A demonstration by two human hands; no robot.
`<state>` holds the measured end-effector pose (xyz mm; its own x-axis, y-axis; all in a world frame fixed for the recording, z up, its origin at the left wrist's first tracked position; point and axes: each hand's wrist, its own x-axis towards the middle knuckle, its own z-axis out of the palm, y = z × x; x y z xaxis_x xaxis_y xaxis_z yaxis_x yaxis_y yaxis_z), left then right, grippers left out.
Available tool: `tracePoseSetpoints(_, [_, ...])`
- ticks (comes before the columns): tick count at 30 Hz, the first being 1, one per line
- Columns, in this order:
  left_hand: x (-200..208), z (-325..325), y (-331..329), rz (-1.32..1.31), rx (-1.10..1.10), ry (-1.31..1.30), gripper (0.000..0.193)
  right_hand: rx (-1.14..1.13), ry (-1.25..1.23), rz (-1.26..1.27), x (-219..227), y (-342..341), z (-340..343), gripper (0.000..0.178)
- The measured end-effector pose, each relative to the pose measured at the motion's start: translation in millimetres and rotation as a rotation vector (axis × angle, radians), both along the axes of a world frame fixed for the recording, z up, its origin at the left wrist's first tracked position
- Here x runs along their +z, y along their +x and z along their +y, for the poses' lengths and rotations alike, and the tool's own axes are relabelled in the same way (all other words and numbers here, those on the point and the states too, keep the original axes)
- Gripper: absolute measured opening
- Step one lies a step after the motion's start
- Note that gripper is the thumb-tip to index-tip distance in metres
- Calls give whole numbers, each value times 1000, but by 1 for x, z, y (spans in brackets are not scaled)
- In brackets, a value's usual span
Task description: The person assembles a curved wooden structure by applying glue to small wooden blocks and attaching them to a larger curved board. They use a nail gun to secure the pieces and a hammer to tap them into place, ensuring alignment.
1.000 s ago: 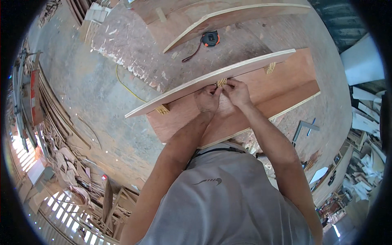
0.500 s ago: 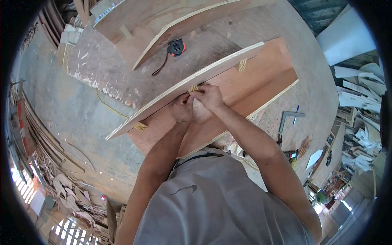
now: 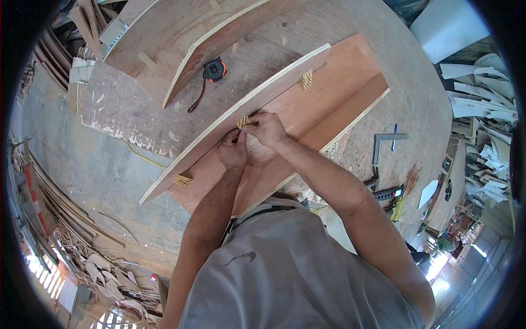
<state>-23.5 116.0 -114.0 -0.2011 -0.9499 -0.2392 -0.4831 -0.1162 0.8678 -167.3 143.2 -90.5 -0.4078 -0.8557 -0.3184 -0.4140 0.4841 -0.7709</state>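
A long trough-like assembly of reddish plywood panels (image 3: 323, 82) lies slantwise in front of me. Along the inner corner by its far panel (image 3: 274, 78) sit small striped wood blocks: one block (image 3: 306, 80) toward the right end and another block (image 3: 182, 180) toward the left. Midway between them, the fingers of my right hand (image 3: 267, 130) pinch a third wood block (image 3: 243, 122) against that corner. Below it, my left hand (image 3: 234, 149) is closed, its fingertips at the block's lower side. My fingers partly cover the block.
The worn worktable (image 3: 296, 33) also bears a tape measure (image 3: 214, 69) with a wrist strap and another plywood assembly (image 3: 192, 52). To the right lie a metal square (image 3: 377, 147), a blue pen (image 3: 394, 137) and a power strip (image 3: 387, 194). Scrap wood (image 3: 109, 274) is heaped lower left.
The whole view has shifted and turned slightly. My hands stay at the middle block, with the left fingers a little lower beside it.
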Motion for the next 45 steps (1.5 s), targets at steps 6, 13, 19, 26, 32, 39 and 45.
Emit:
tracePoseSetpoints(6, [-6, -2, 1, 30, 16, -61, 27, 45, 35, 7, 11, -1, -3, 26])
tracePoseSetpoints(13, [-17, 0, 3, -40, 15, -36, 25, 40, -33, -41, 19, -1, -4, 25])
tracePoseSetpoints(19, [-29, 0, 6, -12, 5, -53, 27, 4, 19, -30, 11, 0, -3, 26])
tracePoseSetpoints(26, [-13, -3, 1, -44, -14, -27, 28, -173, -39, 77, 93, -15, 18, 27])
tracePoseSetpoints(32, [-9, -4, 4, 82, -55, -155, 24, -634, -298, 218, 162, -55, 202, 19])
tracePoseSetpoints(39, [-41, -36, 29, -165, -468, -61, 21, -1645, -223, 42, 34, -30, 527, 27])
tracePoseSetpoints(45, [-30, -25, 22, 22, -237, 128, 30, -1930, 289, 422, -29, -76, 679, 52])
